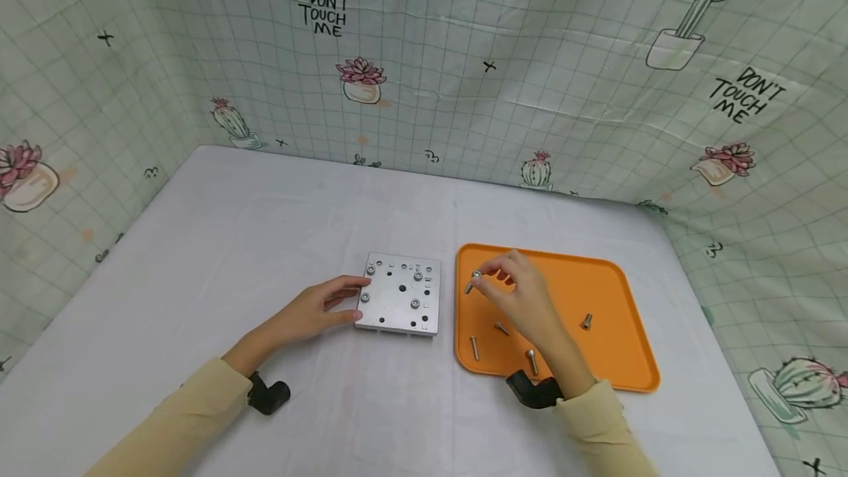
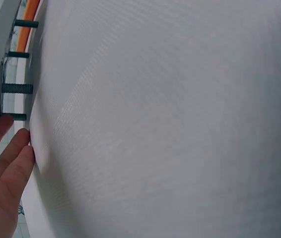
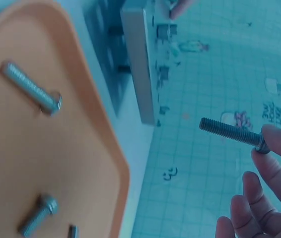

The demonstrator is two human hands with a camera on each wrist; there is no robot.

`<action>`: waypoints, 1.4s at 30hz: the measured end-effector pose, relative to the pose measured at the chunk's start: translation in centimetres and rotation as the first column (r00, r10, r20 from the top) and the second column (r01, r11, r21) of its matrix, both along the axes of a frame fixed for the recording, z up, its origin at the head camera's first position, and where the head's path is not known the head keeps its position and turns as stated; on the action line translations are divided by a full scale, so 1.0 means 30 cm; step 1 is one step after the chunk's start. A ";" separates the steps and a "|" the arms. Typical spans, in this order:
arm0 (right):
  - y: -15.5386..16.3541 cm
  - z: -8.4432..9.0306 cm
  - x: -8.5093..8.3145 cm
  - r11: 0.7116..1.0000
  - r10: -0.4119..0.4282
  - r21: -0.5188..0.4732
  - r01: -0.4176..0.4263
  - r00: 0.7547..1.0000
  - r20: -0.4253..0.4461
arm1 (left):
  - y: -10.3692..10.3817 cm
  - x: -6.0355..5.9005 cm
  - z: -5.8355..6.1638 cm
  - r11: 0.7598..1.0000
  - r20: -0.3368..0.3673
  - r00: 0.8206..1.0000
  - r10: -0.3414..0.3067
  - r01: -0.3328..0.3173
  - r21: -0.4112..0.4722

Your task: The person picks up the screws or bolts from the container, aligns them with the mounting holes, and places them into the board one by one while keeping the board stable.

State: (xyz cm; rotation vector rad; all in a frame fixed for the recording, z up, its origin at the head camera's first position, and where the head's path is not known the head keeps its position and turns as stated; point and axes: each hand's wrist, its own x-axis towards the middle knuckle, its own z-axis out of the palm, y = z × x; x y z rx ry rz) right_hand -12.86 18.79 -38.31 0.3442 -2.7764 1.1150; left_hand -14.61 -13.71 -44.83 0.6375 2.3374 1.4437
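My right hand point(image 1: 523, 297) pinches a socket-head bolt point(image 1: 469, 288) by its head, between thumb and index finger, above the left side of the orange tray point(image 1: 563, 282). In the right wrist view the bolt's threaded shank point(image 3: 230, 131) points away from the fingertips. My left hand point(image 1: 324, 308) touches the left edge of a square metal plate point(image 1: 391, 313), its fingers fairly straight. Several bolts stand in the plate's holes, heads up. Seen in the left wrist view, threaded shanks point(image 2: 19, 89) stick out below the plate, beside the left fingers point(image 2: 11, 163).
Loose bolts lie in the tray, among them one bolt point(image 1: 587, 322) at the right and another bolt point(image 1: 533, 361) near the front rim. Plate and tray stand side by side on a white-covered table point(image 1: 278, 219). A printed cloth point(image 1: 424, 94) hangs behind.
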 end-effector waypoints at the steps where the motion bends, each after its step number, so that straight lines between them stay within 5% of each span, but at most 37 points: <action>1: -0.011 -0.005 0.001 1.000 0.004 -0.005 -0.003 1.000 0.007 | 0.000 0.000 0.001 1.000 -0.006 1.000 -0.001 0.001 -0.005; 23: -0.151 -0.075 -0.028 0.997 0.022 -0.077 -0.023 1.000 -0.015 | 0.016 -0.001 0.018 0.998 -0.057 0.998 -0.032 0.029 -0.058; 42: -0.173 -0.095 -0.039 1.000 0.008 -0.010 -0.008 1.000 0.013 | 0.006 -0.002 0.010 0.998 -0.080 0.996 -0.037 0.034 -0.046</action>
